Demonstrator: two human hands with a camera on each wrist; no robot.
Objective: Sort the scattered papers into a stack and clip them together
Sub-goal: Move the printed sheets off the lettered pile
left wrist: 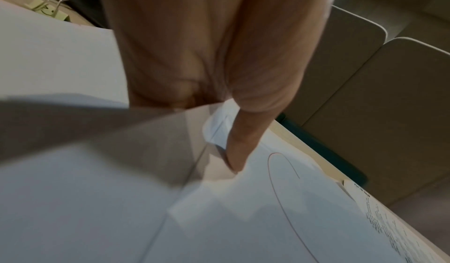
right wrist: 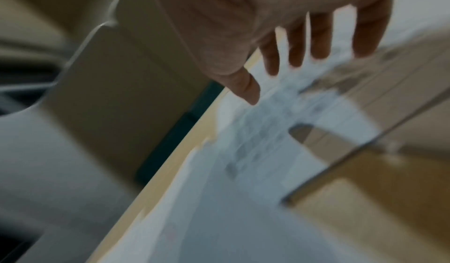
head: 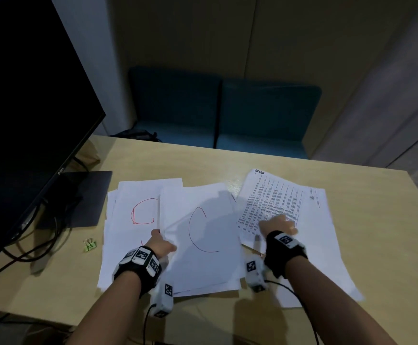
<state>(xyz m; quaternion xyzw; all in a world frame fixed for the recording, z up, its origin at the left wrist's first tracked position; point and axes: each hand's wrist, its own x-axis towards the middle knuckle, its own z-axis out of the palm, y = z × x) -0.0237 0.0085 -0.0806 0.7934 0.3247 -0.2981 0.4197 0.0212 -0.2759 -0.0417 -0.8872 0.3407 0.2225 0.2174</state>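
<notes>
White papers lie scattered over the wooden table [head: 377,220]. On the left is a sheet with a red outline [head: 143,210], in the middle a sheet with a red curve [head: 203,227], on the right a printed text sheet [head: 275,197] over blank ones. My left hand [head: 163,239] pinches the left edge of the red-curve sheet [left wrist: 280,199]: the thumb [left wrist: 238,151] lies on top and the fingers are hidden under the lifted edge. My right hand [head: 281,224] rests flat on the printed sheet [right wrist: 268,124], its spread fingers [right wrist: 319,36] straight. A green binder clip [head: 89,244] lies left of the papers.
A large dark monitor [head: 28,108] stands at the left, with its flat base [head: 88,195] and cables [head: 28,252] reaching towards the binder clip [left wrist: 51,3]. Teal seats [head: 217,113] stand behind the table's far edge. Bare tabletop shows at the far right and near front.
</notes>
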